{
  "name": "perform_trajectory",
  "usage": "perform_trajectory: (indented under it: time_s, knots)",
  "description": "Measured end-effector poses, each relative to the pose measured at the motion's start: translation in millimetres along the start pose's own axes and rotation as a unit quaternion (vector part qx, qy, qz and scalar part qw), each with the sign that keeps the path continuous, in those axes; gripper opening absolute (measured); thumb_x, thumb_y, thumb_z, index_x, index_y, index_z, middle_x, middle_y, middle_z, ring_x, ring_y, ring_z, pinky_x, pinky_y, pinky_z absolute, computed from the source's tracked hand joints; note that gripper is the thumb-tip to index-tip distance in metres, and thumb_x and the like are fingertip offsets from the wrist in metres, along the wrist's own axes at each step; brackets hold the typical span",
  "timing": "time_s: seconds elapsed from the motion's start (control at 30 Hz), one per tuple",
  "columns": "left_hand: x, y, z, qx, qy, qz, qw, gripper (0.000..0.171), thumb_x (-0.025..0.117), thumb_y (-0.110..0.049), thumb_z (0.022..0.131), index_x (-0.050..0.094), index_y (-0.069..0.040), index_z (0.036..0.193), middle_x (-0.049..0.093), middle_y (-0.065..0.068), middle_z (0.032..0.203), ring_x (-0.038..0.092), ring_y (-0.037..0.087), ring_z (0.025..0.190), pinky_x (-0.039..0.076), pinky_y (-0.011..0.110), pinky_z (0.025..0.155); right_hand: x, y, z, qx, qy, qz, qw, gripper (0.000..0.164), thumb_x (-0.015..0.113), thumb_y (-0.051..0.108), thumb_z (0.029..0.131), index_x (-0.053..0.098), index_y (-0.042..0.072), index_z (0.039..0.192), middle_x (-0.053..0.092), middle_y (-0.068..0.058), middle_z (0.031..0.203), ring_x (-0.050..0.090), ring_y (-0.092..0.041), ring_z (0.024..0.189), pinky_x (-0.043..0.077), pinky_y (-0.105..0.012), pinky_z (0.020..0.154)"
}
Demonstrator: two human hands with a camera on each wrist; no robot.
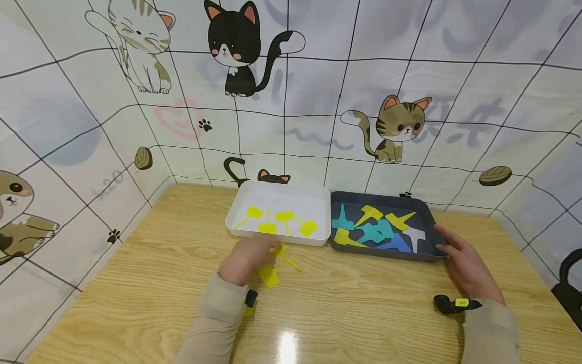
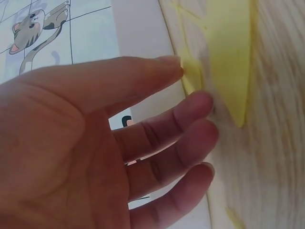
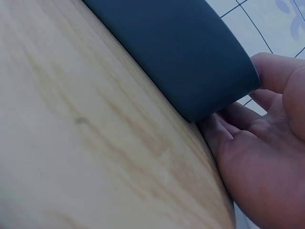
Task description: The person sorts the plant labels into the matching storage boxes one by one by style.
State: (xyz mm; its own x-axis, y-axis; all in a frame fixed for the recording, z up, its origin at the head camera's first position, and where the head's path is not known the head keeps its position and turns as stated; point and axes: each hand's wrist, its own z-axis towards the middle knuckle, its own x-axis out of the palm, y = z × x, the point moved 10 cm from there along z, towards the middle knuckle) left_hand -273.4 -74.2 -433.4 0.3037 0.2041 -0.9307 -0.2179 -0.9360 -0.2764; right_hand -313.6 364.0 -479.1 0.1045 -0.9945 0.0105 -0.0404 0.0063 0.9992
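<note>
Pickup, I judge: L hand (image 1: 252,255) narrow at yellow pc (image 1: 280,249), can't tell if gripped; R hand (image 1: 467,267) grips gray tray (image 1: 386,254); lift prob next.

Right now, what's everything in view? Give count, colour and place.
Table: one, wood-toned, across the foreground.
Backdrop: one, white, gridded, printed with cats, behind table.
White tray: one, white, table's far side.
Dark tray: one, grey, right of white tray.
Yellow pieces: four, yellow, in white tray.
Loose pieces: at least two, yellow, nearer than white tray.
Mixed pieces: several, teal, yellow, blue, whitish, in dark tray.
Partial object: one, black, head view's right edge.
Wrist devices: two, black, one per arm.
Sleeves: two, beige, on the forearms.
Left hand: one, bare, at the loose pieces; grip unclear.
Right hand: one, bare, holding dark tray's near right corner.
</note>
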Motion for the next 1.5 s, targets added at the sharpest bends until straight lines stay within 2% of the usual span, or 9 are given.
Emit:
perform_trajectory:
  time_s: [0.17, 0.3, 0.47, 0.6, 0.77, 0.97, 1.17, 1.5]
  knots:
    - [-5.7, -4.3, -1.0, 0.005, -0.012, 0.011, 0.9999, 0.029, 0.061, -0.010, 0.080, 0.064, -0.015, 0.109, 0.058, -0.001, 0.114, 0.050, 0.014, 0.088, 0.042, 0.029, 0.068, 0, 1, 0, -0.003, 0.002, -0.002, 1.000, 0.052, 0.043, 0.013, 0.095, 0.023, 0.015, 0.143, 0.002, 0.006, 0.149, 0.001, -0.014, 0.135, 0.011, -0.021, 0.104]
    - [-6.8, -4.3, 1.1, 0.009, -0.021, -0.019, 0.9996, 0.027, 0.060, -0.006, 0.079, 0.062, -0.012, 0.106, 0.060, 0.002, 0.103, 0.048, 0.016, 0.078, 0.040, 0.027, 0.062, -1, 2, 0, -0.004, 0.002, -0.006, 1.000, 0.052, 0.042, 0.013, 0.095, 0.022, 0.015, 0.143, 0.002, 0.006, 0.149, 0.000, -0.015, 0.135, 0.011, -0.021, 0.104]
    - [-0.8, -1.7, 2.4, 0.008, -0.005, -0.047, 0.9989, 0.038, 0.066, -0.005, 0.075, 0.057, -0.011, 0.111, 0.058, 0.003, 0.104, 0.047, 0.016, 0.078, 0.041, 0.028, 0.066, -1, 2, 2, -0.006, 0.000, -0.006, 1.000, 0.051, 0.042, 0.011, 0.095, 0.022, 0.012, 0.143, 0.003, 0.005, 0.149, 0.001, -0.015, 0.135, 0.014, -0.018, 0.104]
    - [3.1, -0.6, 0.6, 0.007, 0.005, -0.056, 0.9984, 0.044, 0.069, -0.004, 0.071, 0.055, -0.013, 0.112, 0.058, 0.001, 0.101, 0.048, 0.016, 0.075, 0.041, 0.028, 0.064, 1, 2, 1, -0.008, 0.002, -0.003, 1.000, 0.052, 0.042, 0.010, 0.095, 0.021, 0.011, 0.143, 0.002, 0.004, 0.149, 0.000, -0.016, 0.135, 0.013, -0.018, 0.104]
    - [4.0, 0.5, -0.2, 0.004, 0.006, -0.057, 0.9984, 0.041, 0.070, -0.007, 0.072, 0.054, -0.013, 0.110, 0.057, 0.000, 0.098, 0.047, 0.016, 0.073, 0.040, 0.028, 0.062, 2, 1, 1, -0.007, 0.004, 0.001, 1.000, 0.051, 0.041, 0.011, 0.095, 0.021, 0.012, 0.143, 0.003, 0.005, 0.149, 0.000, -0.016, 0.135, 0.011, -0.019, 0.104]
    - [4.5, 3.7, -1.3, -0.012, 0.015, -0.077, 0.9968, 0.031, 0.071, -0.009, 0.073, 0.055, -0.013, 0.099, 0.056, -0.001, 0.090, 0.046, 0.016, 0.067, 0.039, 0.028, 0.058, 2, 1, -1, -0.007, 0.007, 0.001, 1.000, 0.052, 0.042, 0.012, 0.095, 0.021, 0.013, 0.143, 0.000, 0.006, 0.149, -0.004, -0.014, 0.135, 0.004, -0.023, 0.105]
    - [3.9, 5.6, -2.4, -0.021, 0.014, -0.074, 0.9969, 0.028, 0.072, -0.009, 0.072, 0.055, -0.013, 0.093, 0.050, -0.002, 0.079, 0.045, 0.017, 0.063, 0.037, 0.027, 0.054, 2, 1, -1, -0.004, 0.003, -0.009, 1.000, 0.052, 0.042, 0.014, 0.095, 0.021, 0.014, 0.143, -0.001, 0.006, 0.149, -0.005, -0.014, 0.135, 0.003, -0.025, 0.105]
    - [1.5, 4.3, -2.0, -0.006, -0.002, -0.048, 0.9988, 0.024, 0.074, -0.012, 0.070, 0.054, -0.013, 0.082, 0.046, -0.003, 0.075, 0.044, 0.015, 0.066, 0.036, 0.026, 0.053, 2, 1, 0, -0.009, 0.007, 0.003, 1.000, 0.052, 0.043, 0.013, 0.095, 0.022, 0.014, 0.143, 0.000, 0.006, 0.149, -0.004, -0.011, 0.134, 0.002, -0.024, 0.105]
